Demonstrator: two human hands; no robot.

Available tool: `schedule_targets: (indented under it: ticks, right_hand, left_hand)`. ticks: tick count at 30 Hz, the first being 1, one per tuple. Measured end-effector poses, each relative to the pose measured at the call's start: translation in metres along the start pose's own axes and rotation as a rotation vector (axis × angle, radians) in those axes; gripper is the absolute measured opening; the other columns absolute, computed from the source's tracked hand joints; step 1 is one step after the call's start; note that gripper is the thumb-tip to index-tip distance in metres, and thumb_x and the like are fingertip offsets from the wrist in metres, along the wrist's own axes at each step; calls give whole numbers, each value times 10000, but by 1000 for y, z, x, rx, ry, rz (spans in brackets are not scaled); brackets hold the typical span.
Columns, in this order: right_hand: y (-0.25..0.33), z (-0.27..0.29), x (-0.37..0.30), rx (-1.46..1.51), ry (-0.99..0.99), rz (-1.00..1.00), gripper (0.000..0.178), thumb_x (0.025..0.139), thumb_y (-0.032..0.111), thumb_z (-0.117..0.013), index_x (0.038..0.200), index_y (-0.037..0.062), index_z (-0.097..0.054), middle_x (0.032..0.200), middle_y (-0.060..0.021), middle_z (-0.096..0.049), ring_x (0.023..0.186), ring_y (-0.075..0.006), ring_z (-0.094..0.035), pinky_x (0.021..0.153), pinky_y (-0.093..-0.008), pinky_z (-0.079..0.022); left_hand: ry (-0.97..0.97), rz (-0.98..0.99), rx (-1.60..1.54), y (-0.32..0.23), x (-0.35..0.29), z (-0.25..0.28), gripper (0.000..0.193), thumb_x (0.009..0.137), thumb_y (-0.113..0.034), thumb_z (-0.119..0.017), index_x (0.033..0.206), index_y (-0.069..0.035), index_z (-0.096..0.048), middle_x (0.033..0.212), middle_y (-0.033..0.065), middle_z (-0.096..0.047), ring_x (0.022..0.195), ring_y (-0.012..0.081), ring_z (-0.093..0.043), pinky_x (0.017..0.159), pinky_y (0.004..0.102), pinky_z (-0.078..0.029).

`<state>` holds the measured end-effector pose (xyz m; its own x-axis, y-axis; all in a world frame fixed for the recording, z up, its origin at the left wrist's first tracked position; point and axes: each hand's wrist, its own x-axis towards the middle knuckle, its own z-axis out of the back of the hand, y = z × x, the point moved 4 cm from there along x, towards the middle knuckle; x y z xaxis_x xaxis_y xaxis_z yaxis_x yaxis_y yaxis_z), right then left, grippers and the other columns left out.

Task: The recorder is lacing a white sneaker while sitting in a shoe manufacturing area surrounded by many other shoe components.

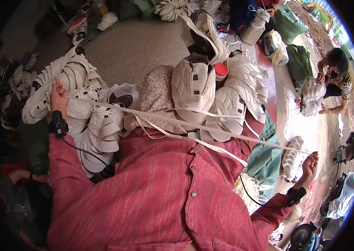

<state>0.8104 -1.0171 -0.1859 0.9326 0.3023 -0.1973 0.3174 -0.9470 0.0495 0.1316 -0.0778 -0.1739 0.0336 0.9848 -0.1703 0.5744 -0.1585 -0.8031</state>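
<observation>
A flat white shoelace (269, 144) is pulled taut across my lap. One end is pinched by my left hand (59, 97), out to the left beside a heap of white shoe uppers (70, 75). Far out to the right, my right hand (309, 168) is closed on the other end. More white lace loops hang slack below the taut length. Between the hands, a white shoe upper (193, 85) stands toe toward me, with perforated sides and a dark inside. A floral cloth (155, 92) lies left of it.
Right of the middle upper are a red-lidded jar (221, 70) and a stack of white uppers (244, 79). Green sacking (269, 152) and a bundle of pale laces (250, 188) lie by my right side. A person (338, 77) crouches at the right, holding stacked uppers.
</observation>
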Motion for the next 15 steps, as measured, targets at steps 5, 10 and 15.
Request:
schedule_targets:
  ticks: [5, 10, 15]
  right_hand:
    - [111, 22, 13, -39, -209, 295, 382, 993, 160, -373, 1288, -51, -495, 1286, -214, -555, 1081, -315, -581, 846, -391, -502]
    - [109, -28, 3, -191, 479, -772, 390, 999, 127, -371, 1325, -77, -435, 1294, -247, -536, 1171, -356, -551, 966, -445, -493]
    - [-217, -105, 22, -1514, 344, 582, 524, 989, 129, -483, 1449, 14, -258, 1068, -200, -651, 821, -228, -685, 672, -309, -584]
  left_hand:
    - [-50, -111, 147, -25, -12, -36, 343, 974, -351, -534, 1155, -72, -617, 745, -52, -511, 494, 53, -296, 418, 205, -218]
    - [53, -41, 145, 22, 5, -57, 370, 954, -357, -570, 1160, -54, -610, 761, -43, -534, 500, 43, -345, 398, 195, -230]
    - [500, 169, 320, 75, -112, -189, 355, 907, -335, -639, 1102, -39, -629, 871, 6, -625, 608, 28, -518, 381, 150, -292]
